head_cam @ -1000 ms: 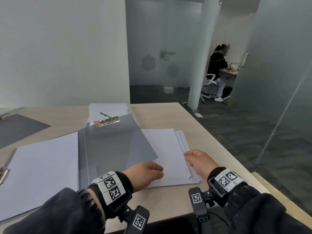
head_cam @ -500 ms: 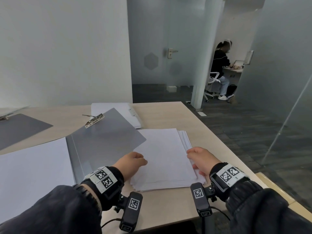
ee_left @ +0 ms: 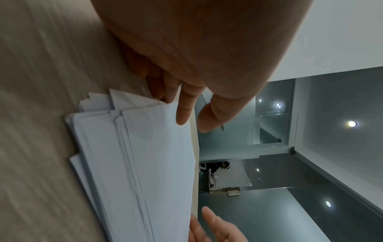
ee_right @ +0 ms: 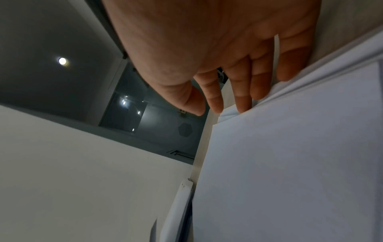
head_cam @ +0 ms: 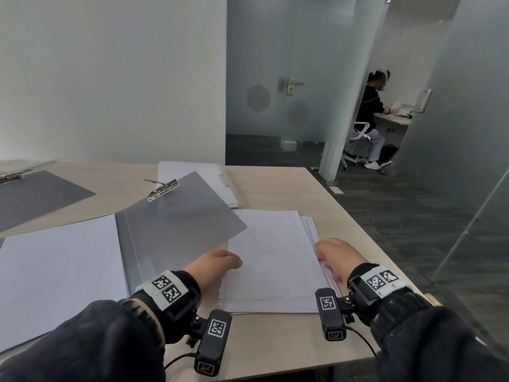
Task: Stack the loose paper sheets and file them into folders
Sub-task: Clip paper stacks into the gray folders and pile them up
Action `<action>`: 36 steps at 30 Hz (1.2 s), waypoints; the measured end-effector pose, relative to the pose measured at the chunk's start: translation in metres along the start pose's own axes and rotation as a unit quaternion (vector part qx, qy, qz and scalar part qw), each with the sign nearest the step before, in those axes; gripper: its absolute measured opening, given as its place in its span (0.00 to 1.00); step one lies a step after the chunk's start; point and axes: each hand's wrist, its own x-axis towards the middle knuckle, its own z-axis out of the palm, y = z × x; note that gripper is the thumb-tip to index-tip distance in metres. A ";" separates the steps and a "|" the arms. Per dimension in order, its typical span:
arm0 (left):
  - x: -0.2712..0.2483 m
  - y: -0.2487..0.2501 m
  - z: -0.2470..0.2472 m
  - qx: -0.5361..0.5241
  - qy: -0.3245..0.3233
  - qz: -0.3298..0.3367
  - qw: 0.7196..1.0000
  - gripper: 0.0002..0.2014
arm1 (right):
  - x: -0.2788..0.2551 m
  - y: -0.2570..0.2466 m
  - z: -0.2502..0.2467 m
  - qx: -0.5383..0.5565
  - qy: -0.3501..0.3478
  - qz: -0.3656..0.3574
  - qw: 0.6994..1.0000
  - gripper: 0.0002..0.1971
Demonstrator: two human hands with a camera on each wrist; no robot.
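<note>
Now the paper (head_cam: 271,257) lies near the worktop's (head_cam: 278,186) right front corner, long way pointing away. The left hand (head_cam: 213,264) and right hand (head_cam: 337,257) press its two long sides with straight fingers (ee_right: 242,91).

A loose stack of white paper sheets (head_cam: 271,257) lies near the right front corner of the pale wooden tabletop (head_cam: 281,186). Left of it lies an open grey plastic clip folder (head_cam: 176,230), overlapping its left edge. Behind, a white closed folder (head_cam: 198,180); at the left edge, another grey clip folder (head_cam: 35,194).
</note>
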 end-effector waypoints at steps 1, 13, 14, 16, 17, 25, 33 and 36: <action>-0.001 -0.001 0.000 -0.009 0.002 0.000 1.000 0.24 | 0.002 0.000 0.001 0.036 -0.001 0.015 0.999 0.10; -0.016 0.001 0.006 -0.092 -0.034 0.007 0.995 0.08 | 0.007 0.008 0.011 0.074 -0.016 -0.013 0.997 0.10; -0.015 0.000 0.006 -0.095 -0.036 0.008 0.995 0.08 | 0.008 0.010 0.013 0.071 -0.022 -0.017 0.997 0.10; -0.015 0.000 0.006 -0.100 -0.040 0.018 0.994 0.08 | 0.000 0.007 0.016 0.047 -0.026 -0.028 0.998 0.08; -0.016 0.000 0.006 -0.100 -0.040 0.022 0.994 0.07 | -0.003 0.006 0.016 0.039 -0.029 -0.024 0.999 0.08; -0.022 0.005 0.005 0.029 0.000 0.057 0.998 0.11 | -0.005 0.011 0.007 0.033 0.001 -0.047 0.998 0.08; -0.031 0.023 0.009 0.056 0.073 0.167 0.982 0.10 | -0.025 0.012 -0.012 0.241 0.075 -0.123 0.960 0.12; -0.029 0.034 0.004 -0.006 0.075 0.168 0.983 0.14 | -0.029 0.014 -0.016 0.279 0.047 -0.118 0.952 0.13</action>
